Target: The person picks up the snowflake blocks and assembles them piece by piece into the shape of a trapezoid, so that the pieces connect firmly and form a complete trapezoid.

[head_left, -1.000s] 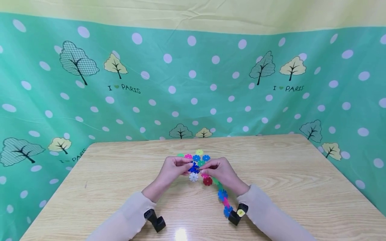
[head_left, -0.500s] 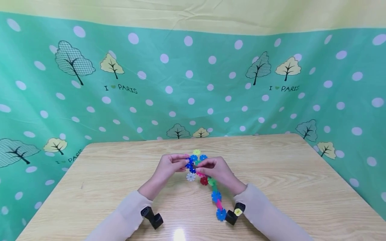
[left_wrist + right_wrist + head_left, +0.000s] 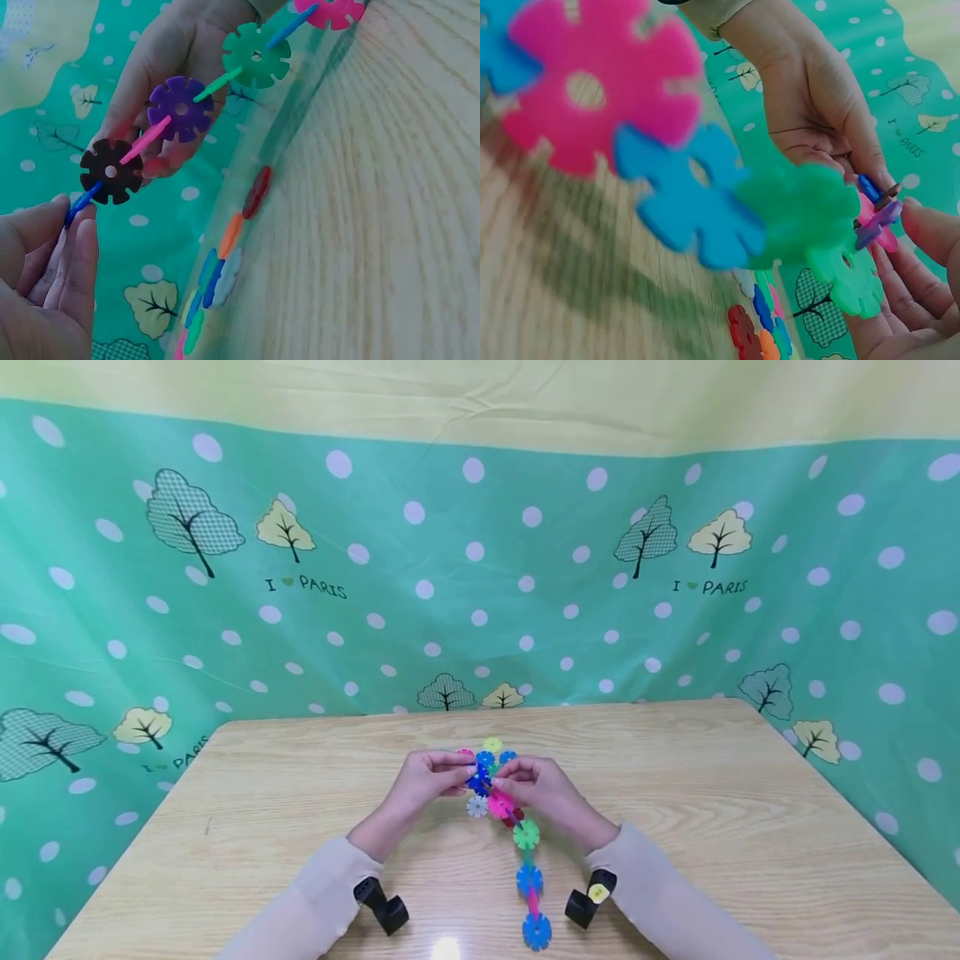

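Note:
A chain of notched plastic snowflake discs [image 3: 527,833] hangs from my hands toward the table's near side. My left hand [image 3: 420,781] pinches a blue disc [image 3: 81,202], which meets the edge of a dark brown disc [image 3: 126,184] at the chain's upper end. My right hand [image 3: 546,789] grips the chain near its pink disc [image 3: 146,141] and purple disc [image 3: 191,126]; the fingers partly hide its exact hold. Farther down come green, blue and pink discs, ending in a blue one [image 3: 537,932].
Loose discs lie on the wooden table [image 3: 675,810] beyond and beneath the hands: yellow [image 3: 492,744], blue [image 3: 507,757], white [image 3: 477,807], dark red [image 3: 257,193] and orange [image 3: 231,234]. A green dotted cloth [image 3: 375,577] hangs behind the table.
The chain's lower end has swung out from beside the right wrist, leftward and nearer the front of the table. Both hands stay close together, keeping hold, with only small shifts.

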Available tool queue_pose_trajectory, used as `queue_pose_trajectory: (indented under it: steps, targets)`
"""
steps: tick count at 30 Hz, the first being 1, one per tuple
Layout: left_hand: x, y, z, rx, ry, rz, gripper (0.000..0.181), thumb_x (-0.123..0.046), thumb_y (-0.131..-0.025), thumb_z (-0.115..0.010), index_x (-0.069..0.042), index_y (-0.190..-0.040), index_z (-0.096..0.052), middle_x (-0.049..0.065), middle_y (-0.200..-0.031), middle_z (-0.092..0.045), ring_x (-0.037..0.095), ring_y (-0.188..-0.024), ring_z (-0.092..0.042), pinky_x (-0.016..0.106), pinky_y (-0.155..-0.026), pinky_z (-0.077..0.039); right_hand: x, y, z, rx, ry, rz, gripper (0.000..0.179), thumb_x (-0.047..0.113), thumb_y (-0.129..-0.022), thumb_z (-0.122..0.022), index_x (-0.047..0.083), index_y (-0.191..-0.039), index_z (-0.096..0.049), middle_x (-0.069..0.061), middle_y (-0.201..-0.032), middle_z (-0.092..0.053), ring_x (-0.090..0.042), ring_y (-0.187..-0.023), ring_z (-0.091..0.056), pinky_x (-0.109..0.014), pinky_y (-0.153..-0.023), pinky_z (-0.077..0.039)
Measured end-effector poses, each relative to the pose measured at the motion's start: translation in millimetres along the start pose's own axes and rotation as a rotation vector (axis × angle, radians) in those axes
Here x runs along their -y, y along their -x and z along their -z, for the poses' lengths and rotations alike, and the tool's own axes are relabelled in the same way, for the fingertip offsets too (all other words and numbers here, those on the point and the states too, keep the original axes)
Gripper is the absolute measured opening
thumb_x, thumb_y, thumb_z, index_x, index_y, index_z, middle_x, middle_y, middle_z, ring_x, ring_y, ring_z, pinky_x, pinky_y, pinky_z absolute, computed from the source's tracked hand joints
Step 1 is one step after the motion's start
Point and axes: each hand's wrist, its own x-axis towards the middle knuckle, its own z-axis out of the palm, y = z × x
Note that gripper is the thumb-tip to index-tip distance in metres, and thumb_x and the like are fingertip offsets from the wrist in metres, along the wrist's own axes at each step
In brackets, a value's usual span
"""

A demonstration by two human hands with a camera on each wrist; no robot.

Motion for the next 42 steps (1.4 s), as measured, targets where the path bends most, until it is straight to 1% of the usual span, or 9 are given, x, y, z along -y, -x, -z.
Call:
queue_pose_trajectory:
  steps: [4, 8, 12, 17, 22, 25, 34, 39, 42]
  targets:
    - [2.1, 0.6, -5.7, 0.038, -0.020, -0.006, 0.027, -0.005, -0.082, -0.071, 0.007, -0.106, -0.067, 0.014, -0.090, -0.072, 0.011, -0.068, -0.067, 0.033, -0.069, -0.058, 0.4, 0.6, 1.5, 0.008, -0.019, 0.046, 0.020, 0.017, -0.089, -0.066, -0.001, -0.099, -0.065, -0.007, -0.084, -0.070, -0.015, -0.075, -0.065, -0.028, -0.067, -0.055]
    - [3.5, 1.4, -9.7, 0.065, -0.018, -0.022, 0.026, -0.003, -0.084, -0.069, 0.010, -0.106, -0.065, 0.014, -0.089, -0.072, 0.010, -0.067, -0.067, 0.031, -0.067, -0.058, 0.0, 1.3, 3.0, 0.042, -0.063, 0.089, 0.022, 0.012, -0.090, -0.064, -0.007, -0.100, -0.064, -0.012, -0.087, -0.070, -0.021, -0.080, -0.068, -0.029, -0.070, -0.057]
    - [4.2, 1.4, -8.9, 0.074, -0.029, -0.030, 0.028, -0.007, -0.085, -0.069, 0.010, -0.107, -0.065, 0.014, -0.089, -0.072, 0.012, -0.070, -0.068, 0.033, -0.069, -0.058, 0.1, 2.1, 4.0, 0.058, -0.072, 0.083, 0.020, 0.010, -0.089, -0.065, -0.008, -0.099, -0.064, -0.010, -0.084, -0.070, -0.017, -0.076, -0.067, -0.029, -0.070, -0.057]
    - [5.3, -3.9, 3.8, 0.035, -0.090, -0.044, 0.031, -0.013, -0.084, -0.071, 0.006, -0.108, -0.066, 0.015, -0.098, -0.071, 0.018, -0.081, -0.069, 0.039, -0.077, -0.056, 1.4, 2.5, 6.0, 0.065, -0.075, 0.051, 0.018, 0.008, -0.089, -0.064, -0.006, -0.099, -0.063, -0.006, -0.083, -0.068, -0.013, -0.074, -0.064, -0.030, -0.071, -0.057]
    - [11.0, -18.1, 22.6, -0.069, -0.125, -0.013, 0.029, -0.010, -0.083, -0.072, 0.003, -0.108, -0.066, 0.013, -0.103, -0.070, 0.018, -0.087, -0.067, 0.034, -0.081, -0.055, 0.6, 1.5, 8.4, 0.089, -0.089, 0.031, 0.018, 0.010, -0.090, -0.063, -0.005, -0.100, -0.063, -0.005, -0.085, -0.067, -0.015, -0.076, -0.064, -0.033, -0.073, -0.057]
    - [14.5, -25.3, 32.2, -0.097, -0.171, 0.010, 0.030, -0.008, -0.082, -0.071, 0.002, -0.110, -0.066, 0.012, -0.106, -0.069, 0.016, -0.090, -0.065, 0.031, -0.082, -0.053, -0.6, 0.4, 9.8, 0.113, -0.105, 0.027, 0.018, 0.011, -0.090, -0.063, -0.004, -0.101, -0.062, -0.004, -0.085, -0.067, -0.016, -0.078, -0.065, -0.034, -0.075, -0.056]
    - [25.6, -47.6, 48.4, -0.117, -0.357, 0.020, 0.033, 0.001, -0.078, -0.071, -0.003, -0.110, -0.067, 0.012, -0.113, -0.066, 0.026, -0.105, -0.059, 0.036, -0.093, -0.049, -6.0, -2.8, 14.0, 0.161, -0.156, 0.017, 0.021, 0.013, -0.091, -0.063, -0.004, -0.104, -0.060, -0.002, -0.086, -0.066, -0.016, -0.080, -0.064, -0.033, -0.077, -0.055]
    - [30.3, -54.4, 51.1, -0.078, -0.451, 0.015, 0.037, 0.001, -0.076, -0.073, -0.008, -0.112, -0.068, 0.010, -0.117, -0.065, 0.027, -0.110, -0.058, 0.040, -0.097, -0.045, -7.3, -3.9, 14.2, 0.158, -0.159, 0.004, 0.029, 0.014, -0.091, -0.062, -0.004, -0.113, -0.060, -0.003, -0.092, -0.067, -0.016, -0.083, -0.064, -0.032, -0.080, -0.055]
    - [32.4, -56.7, 51.0, -0.066, -0.489, -0.015, 0.038, 0.001, -0.077, -0.072, -0.007, -0.114, -0.067, 0.011, -0.120, -0.064, 0.028, -0.111, -0.057, 0.040, -0.098, -0.045, -5.6, -3.8, 14.9, 0.163, -0.172, -0.005, 0.031, 0.015, -0.092, -0.062, -0.004, -0.116, -0.060, -0.002, -0.094, -0.067, -0.015, -0.084, -0.064, -0.032, -0.081, -0.055]
